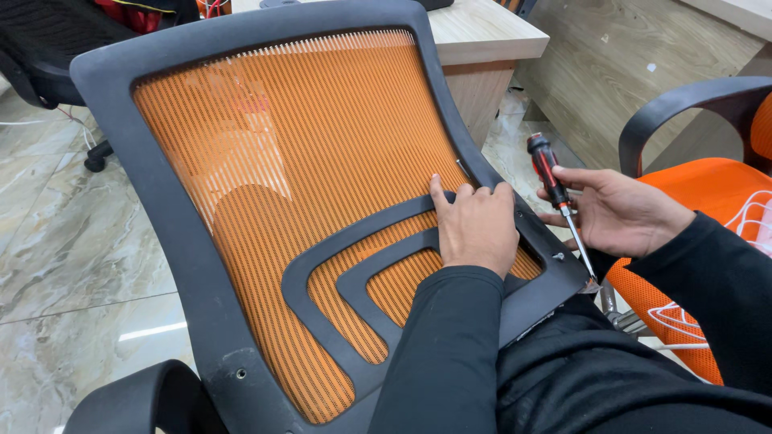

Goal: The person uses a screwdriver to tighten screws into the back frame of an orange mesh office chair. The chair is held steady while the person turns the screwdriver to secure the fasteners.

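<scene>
The left hand (pixel 476 227) lies open on one orange mesh chair back (pixel 305 185), while the right hand (pixel 623 213) grasps one red-and-black screwdriver (pixel 555 189).

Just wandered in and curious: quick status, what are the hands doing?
Left hand flat on the orange mesh chair back. Right hand gripping a red-handled screwdriver, tip at the frame's lower corner. Nothing blocking.

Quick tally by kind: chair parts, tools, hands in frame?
Orange mesh chair backrest: 1
Orange chair seat with black armrest: 1
Loose black armrest: 1
Black office chair: 1
Screwdriver: 1
Hands: 2, left hand on the backrest, right hand on the screwdriver
Total: 7
</scene>
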